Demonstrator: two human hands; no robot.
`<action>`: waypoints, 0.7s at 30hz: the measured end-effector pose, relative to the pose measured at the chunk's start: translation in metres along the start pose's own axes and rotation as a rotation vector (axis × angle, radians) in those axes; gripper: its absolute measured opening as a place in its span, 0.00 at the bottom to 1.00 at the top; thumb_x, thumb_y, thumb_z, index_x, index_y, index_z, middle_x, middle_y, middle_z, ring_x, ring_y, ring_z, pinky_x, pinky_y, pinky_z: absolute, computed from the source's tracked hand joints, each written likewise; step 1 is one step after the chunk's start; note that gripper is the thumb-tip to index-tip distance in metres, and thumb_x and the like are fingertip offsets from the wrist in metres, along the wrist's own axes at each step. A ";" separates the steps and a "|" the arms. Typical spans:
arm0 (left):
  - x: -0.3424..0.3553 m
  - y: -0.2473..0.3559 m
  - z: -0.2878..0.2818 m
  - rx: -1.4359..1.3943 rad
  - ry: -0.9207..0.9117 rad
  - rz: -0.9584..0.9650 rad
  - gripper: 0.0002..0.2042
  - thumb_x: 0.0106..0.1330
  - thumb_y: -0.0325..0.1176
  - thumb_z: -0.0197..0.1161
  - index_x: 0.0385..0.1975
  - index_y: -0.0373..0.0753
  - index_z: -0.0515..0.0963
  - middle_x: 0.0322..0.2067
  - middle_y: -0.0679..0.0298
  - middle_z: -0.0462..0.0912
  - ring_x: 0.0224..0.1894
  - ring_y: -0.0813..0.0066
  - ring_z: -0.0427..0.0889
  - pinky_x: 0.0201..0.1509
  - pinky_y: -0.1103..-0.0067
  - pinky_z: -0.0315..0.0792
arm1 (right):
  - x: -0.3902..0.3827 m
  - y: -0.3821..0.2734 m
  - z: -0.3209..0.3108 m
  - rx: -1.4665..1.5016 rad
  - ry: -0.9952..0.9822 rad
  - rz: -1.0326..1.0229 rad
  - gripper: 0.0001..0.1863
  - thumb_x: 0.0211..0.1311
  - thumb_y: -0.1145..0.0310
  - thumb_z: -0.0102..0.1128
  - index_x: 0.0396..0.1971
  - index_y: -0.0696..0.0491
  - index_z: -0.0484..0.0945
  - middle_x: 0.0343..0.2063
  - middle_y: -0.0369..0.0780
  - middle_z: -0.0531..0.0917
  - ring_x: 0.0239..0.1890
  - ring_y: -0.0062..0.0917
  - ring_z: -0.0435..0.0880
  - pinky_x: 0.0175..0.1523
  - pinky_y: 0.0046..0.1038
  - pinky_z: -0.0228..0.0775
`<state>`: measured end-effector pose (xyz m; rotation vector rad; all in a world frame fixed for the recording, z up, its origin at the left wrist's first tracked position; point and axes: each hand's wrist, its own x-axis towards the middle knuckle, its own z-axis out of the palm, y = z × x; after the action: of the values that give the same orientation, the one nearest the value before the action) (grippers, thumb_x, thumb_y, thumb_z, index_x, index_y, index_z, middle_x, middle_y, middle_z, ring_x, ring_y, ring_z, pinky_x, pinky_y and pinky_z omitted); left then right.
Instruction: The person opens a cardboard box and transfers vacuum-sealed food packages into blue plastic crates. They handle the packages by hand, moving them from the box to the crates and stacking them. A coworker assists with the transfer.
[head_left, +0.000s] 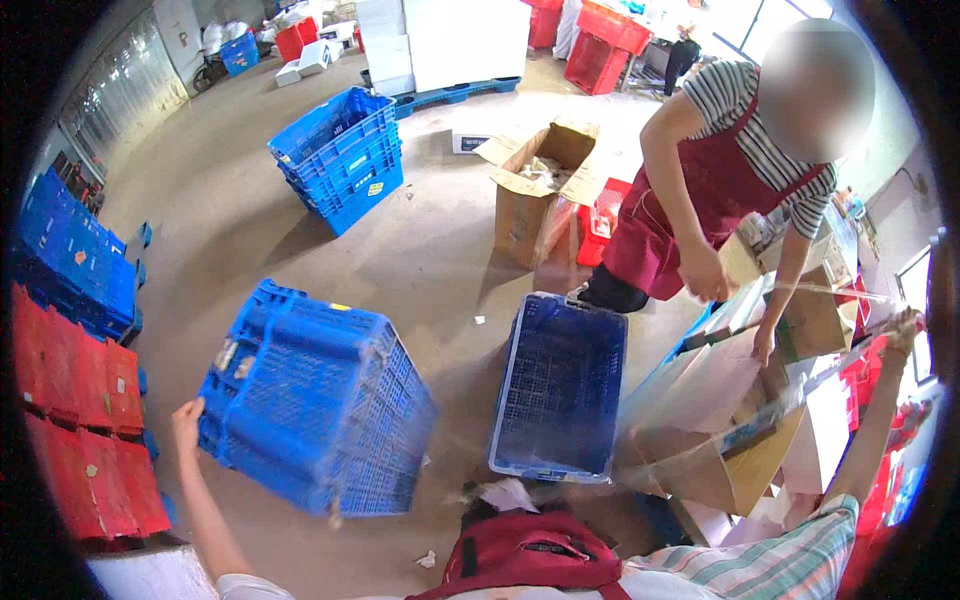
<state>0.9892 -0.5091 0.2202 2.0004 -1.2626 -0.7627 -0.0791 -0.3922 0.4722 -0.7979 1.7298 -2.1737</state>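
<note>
My left hand [187, 425] grips the edge of a blue plastic crate [300, 390], which is tilted and slightly blurred, over the floor at the left. Stretched far out to the right is my right arm. My right hand [903, 330] looks closed; what it holds is too blurred to name. A pale see-through strip [840, 292] runs toward it from near a co-worker's hands. Between my arms, another blue crate [560, 385] stands upright with its inside showing. Opened cardboard boxes [700, 455] with white flaps lie right of that crate, partly behind blurred clear streaks.
A co-worker in a maroon apron [690, 215] leans over the boxes, one hand on a white flap. Stacked blue crates [340, 165] and an open carton [525, 225] stand farther off. Red crates [85, 420] and blue crates [75, 255] line the left side.
</note>
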 end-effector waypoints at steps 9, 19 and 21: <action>-0.008 0.000 0.256 0.664 -0.066 -0.055 0.10 0.54 0.35 0.60 0.35 0.39 0.76 0.37 0.51 0.81 0.40 0.50 0.80 0.44 0.60 0.71 | -0.057 -0.112 -0.082 -0.454 0.101 -0.224 0.08 0.67 0.64 0.48 0.35 0.53 0.72 0.15 0.31 0.68 0.16 0.17 0.65 0.21 0.21 0.58; -0.008 -0.048 0.406 0.250 -0.160 0.111 0.18 0.52 0.33 0.63 0.44 0.39 0.78 0.39 0.54 0.82 0.44 0.60 0.80 0.47 0.67 0.72 | -0.331 -0.075 -0.300 -0.950 0.412 0.218 0.10 0.67 0.63 0.48 0.36 0.54 0.72 0.16 0.31 0.68 0.18 0.16 0.65 0.22 0.20 0.57; -0.040 -0.027 0.450 -0.460 -0.514 -0.081 0.18 0.60 0.26 0.58 0.52 0.36 0.73 0.42 0.57 0.81 0.42 0.72 0.81 0.45 0.79 0.73 | -0.387 -0.058 -0.331 -0.993 0.471 0.340 0.10 0.67 0.63 0.48 0.37 0.54 0.73 0.16 0.31 0.68 0.18 0.15 0.64 0.22 0.20 0.57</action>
<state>0.6508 -0.5585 -0.0759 1.5335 -1.1378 -1.5250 0.0612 0.0923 0.3787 -0.0876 2.9595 -1.2480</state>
